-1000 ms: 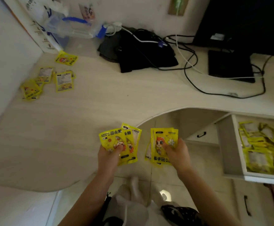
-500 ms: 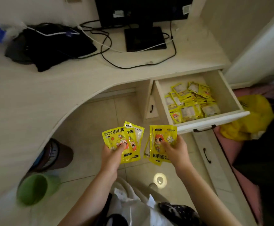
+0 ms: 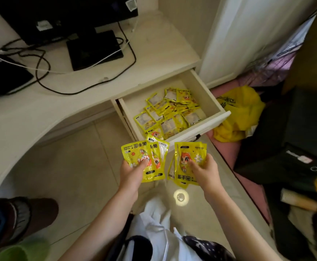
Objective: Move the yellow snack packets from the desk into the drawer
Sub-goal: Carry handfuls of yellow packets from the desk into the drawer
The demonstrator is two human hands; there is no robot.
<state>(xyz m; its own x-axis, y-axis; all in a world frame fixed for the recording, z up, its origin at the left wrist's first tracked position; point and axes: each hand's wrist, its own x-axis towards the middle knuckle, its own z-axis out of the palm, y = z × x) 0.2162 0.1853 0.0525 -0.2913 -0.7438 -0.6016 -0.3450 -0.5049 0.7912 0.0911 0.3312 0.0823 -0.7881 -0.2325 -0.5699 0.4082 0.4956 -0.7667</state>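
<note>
Open cream wooden drawer [image 3: 219,108] far right, already part-filled with packets. Left hand [image 3: 132,169] pinching fanned glossy yellow snack packets [image 3: 144,159]; right hand [image 3: 203,169] clamped on second bunch [image 3: 188,157]. Both unloaded yet.

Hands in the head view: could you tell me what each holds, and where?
Left hand and right hand each hold a fan of yellow packets, thumbs on the fronts.

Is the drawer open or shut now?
Open. The drawer is pulled out from the desk, and yellow packets lie visible inside.
</note>
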